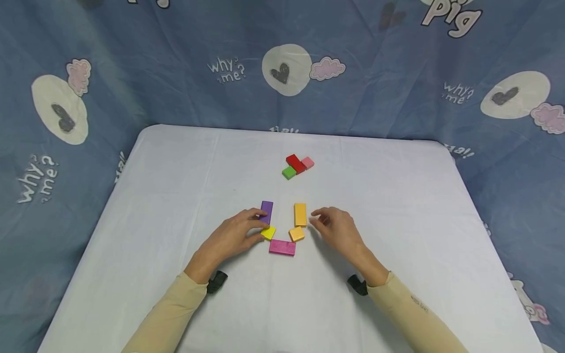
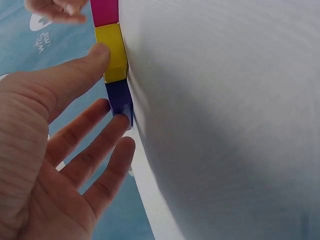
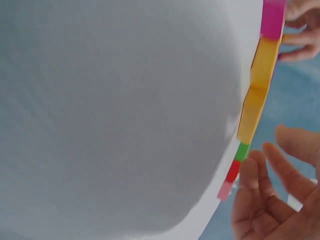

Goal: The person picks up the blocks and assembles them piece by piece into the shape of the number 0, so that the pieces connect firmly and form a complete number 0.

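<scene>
On the white table, my left hand (image 1: 235,233) touches two blocks. Its thumb rests at the yellow block (image 2: 116,52), while its extended fingertips lie along the purple block (image 1: 267,212). My right hand (image 1: 339,230) hovers just right of the long orange block (image 1: 300,214), holding nothing, fingers loosely bent. Below that block sits a short orange block (image 1: 296,234), turned slightly. A magenta block (image 1: 282,247) lies crosswise at the near end, between the two columns. Together these blocks form a U shape that opens away from me.
Farther back, a red block (image 1: 295,163) lies at a slant, with a green block (image 1: 289,172) and a pink block (image 1: 307,163) against its sides. Behind the white table (image 1: 379,181) hangs a blue printed cloth (image 1: 375,88). A dark wrist strap (image 1: 217,282) shows beneath the left sleeve.
</scene>
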A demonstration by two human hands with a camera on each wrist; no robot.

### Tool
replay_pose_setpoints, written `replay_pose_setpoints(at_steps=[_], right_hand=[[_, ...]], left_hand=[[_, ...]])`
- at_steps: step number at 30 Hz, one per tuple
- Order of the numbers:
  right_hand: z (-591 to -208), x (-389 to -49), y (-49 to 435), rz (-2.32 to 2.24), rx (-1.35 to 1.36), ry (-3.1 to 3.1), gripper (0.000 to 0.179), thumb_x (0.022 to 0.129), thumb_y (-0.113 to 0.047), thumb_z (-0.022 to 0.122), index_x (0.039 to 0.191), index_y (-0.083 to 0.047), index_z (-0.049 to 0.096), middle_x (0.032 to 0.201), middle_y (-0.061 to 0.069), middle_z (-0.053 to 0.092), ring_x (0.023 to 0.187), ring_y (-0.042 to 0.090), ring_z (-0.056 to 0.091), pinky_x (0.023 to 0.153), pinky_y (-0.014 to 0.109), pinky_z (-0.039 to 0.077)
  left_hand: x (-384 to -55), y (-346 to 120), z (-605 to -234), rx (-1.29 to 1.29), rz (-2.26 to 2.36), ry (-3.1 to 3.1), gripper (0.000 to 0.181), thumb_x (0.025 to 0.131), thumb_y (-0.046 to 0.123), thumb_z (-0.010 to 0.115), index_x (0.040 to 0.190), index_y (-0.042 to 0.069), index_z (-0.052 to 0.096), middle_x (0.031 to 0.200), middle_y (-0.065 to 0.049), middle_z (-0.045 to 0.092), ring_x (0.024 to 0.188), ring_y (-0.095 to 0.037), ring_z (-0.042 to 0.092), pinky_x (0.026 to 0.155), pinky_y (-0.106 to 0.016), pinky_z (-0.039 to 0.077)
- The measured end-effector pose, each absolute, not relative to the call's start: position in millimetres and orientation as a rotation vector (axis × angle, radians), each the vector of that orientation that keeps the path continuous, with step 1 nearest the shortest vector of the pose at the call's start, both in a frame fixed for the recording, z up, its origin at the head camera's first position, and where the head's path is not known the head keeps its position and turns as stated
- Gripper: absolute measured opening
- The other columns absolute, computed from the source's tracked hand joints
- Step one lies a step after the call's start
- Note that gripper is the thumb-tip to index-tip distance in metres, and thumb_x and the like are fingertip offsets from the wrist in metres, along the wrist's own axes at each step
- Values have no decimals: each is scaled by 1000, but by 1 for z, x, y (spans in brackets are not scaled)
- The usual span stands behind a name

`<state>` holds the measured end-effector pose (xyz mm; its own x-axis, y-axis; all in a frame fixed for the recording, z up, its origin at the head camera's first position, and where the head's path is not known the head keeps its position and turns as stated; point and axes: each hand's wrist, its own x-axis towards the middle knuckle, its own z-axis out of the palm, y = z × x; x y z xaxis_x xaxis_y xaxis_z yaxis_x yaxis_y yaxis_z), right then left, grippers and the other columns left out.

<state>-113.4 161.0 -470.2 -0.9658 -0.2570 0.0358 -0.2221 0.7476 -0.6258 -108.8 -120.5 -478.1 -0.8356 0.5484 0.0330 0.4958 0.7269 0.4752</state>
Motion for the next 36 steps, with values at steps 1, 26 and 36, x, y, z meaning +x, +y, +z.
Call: replay_pose_setpoints(at_steps=[1, 26, 36], right_hand=[[-470, -117, 161, -1025, -433, 2897, 23, 90, -18, 72, 111, -8, 73, 88, 3, 66, 75, 15, 60, 66, 32, 50], [-475, -137, 151, -785, -600, 2823, 38, 91, -23, 71, 127, -12, 66, 121, 8, 61, 116, 25, 54, 99, 42, 44], [-473, -135, 154, -797, -614, 2837, 39, 91, -23, 72, 127, -11, 65, 121, 9, 61, 117, 26, 54, 99, 44, 44]], left_hand=[[-109, -121, -478, 852, 725, 2818, 27, 85, 19, 78, 111, 11, 75, 132, -8, 56, 121, -27, 54, 97, -43, 46], [-116, -117, -477, 905, 639, 2827, 29, 86, 23, 77, 115, 15, 74, 134, -11, 54, 121, -28, 53, 96, -43, 47], [-115, -118, -477, 897, 648, 2813, 31, 86, 26, 77, 117, 18, 74, 135, -11, 53, 121, -28, 53, 95, -44, 48]])
